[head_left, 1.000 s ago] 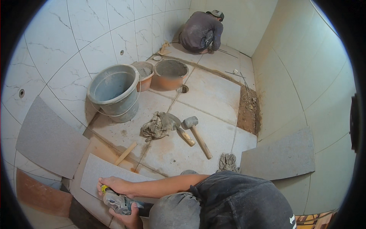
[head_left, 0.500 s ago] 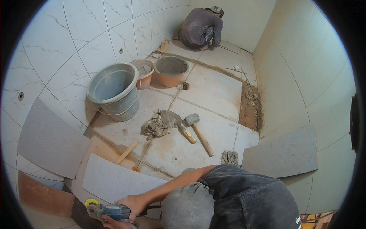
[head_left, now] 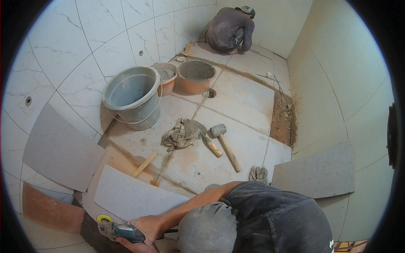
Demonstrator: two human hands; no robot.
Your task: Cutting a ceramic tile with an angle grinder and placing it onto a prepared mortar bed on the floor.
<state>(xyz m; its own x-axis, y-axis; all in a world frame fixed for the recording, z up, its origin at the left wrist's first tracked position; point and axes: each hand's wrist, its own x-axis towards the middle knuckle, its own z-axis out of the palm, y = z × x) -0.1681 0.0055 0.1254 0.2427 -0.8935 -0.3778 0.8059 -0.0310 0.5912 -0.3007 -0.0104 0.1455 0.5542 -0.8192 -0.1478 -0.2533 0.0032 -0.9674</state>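
Neither my left hand nor my right hand is in view. Just below me a co-worker in a grey cap [head_left: 209, 230] and dark shirt [head_left: 287, 215] bends over. That person's hands [head_left: 147, 227] are wrapped round an angle grinder [head_left: 120, 232] with a yellow disc [head_left: 104, 218]. The disc is beside the lower left edge of a loose grey floor tile [head_left: 135, 196]; whether it touches the tile I cannot tell. Beyond the tile lie a rubber mallet [head_left: 225, 147], a trowel [head_left: 212, 146] and a crumpled, dirty rag [head_left: 179, 137].
Along the left wall stand a large grey bucket [head_left: 135, 111] and two smaller tubs with mortar, one an orange tub [head_left: 194, 86]. Loose tiles lean at the left [head_left: 61, 147] and right [head_left: 316, 170]. Another person [head_left: 230, 31] squats at the back. A drain hole [head_left: 211, 93] opens in the floor.
The view has shifted slightly, so the room's contents sit a little farther right. The co-worker still holds the grinder at the tile's edge.
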